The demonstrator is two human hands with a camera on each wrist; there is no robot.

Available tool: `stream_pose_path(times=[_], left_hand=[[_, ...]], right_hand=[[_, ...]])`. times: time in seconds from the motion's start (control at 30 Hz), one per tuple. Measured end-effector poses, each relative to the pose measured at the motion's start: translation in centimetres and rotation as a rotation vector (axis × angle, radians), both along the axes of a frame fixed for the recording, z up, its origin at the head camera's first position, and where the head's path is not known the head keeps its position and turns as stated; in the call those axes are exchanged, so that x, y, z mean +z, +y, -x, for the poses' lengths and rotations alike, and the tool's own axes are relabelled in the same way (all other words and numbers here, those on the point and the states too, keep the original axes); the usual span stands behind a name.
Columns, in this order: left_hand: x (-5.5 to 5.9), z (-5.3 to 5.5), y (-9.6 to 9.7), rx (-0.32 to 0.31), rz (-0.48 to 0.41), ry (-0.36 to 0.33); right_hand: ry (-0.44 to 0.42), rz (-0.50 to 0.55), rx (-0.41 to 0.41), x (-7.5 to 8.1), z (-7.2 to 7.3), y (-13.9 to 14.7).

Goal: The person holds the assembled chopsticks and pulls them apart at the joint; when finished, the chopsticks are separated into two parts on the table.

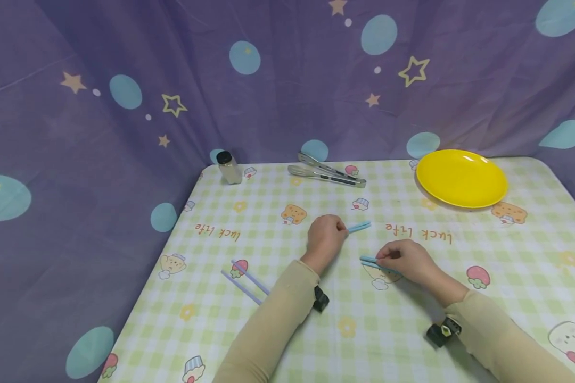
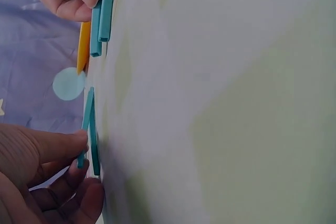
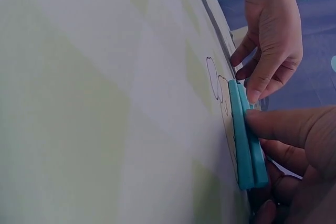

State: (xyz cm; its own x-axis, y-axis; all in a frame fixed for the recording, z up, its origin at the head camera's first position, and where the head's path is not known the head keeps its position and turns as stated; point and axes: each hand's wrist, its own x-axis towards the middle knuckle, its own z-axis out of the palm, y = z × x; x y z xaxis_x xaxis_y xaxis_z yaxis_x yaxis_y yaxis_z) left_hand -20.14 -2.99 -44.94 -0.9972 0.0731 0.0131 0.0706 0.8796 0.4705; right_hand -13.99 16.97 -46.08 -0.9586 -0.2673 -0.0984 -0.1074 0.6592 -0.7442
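My left hand (image 1: 327, 238) pinches the near end of a thin light blue chopstick (image 2: 86, 124) between thumb and fingertip. Beside it lies a second light blue chopstick (image 2: 94, 145), their far ends close together. To the right, my right hand (image 1: 410, 261) pinches one of two short, square-ended light blue chopsticks (image 3: 256, 156) lying side by side low over the tablecloth; its thumb presses on the outer one. Two purple chopsticks (image 1: 243, 287) rest left of my left forearm, their near ends hidden by the sleeve.
Metal tongs (image 1: 328, 175) lie spread at the back middle. A small jar with a black lid (image 1: 230, 169) stands at the back left corner. The yellow plate (image 1: 461, 178) sits at the back right. A checked cloth (image 1: 378, 346) covers the table, with a purple curtain (image 1: 287, 96) behind.
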Motion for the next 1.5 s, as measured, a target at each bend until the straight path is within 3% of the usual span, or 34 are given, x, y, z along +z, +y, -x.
stream_pose_path(times=[0.4,1.27,1.5], left_hand=[[0.18,0.45,0.4,0.014,0.034,-0.054],[0.19,0.74,0.31,0.002,0.056,-0.047],[0.61,0.53,-0.22,0.003,0.1,-0.027]], right_hand=[[0.01,-0.008,0.026,-0.03,-0.01,0.11],[-0.012,-0.003,0.057,0.24,-0.12,0.83],[-0.02,-0.001,0.054,0.31,-0.17,0.84]])
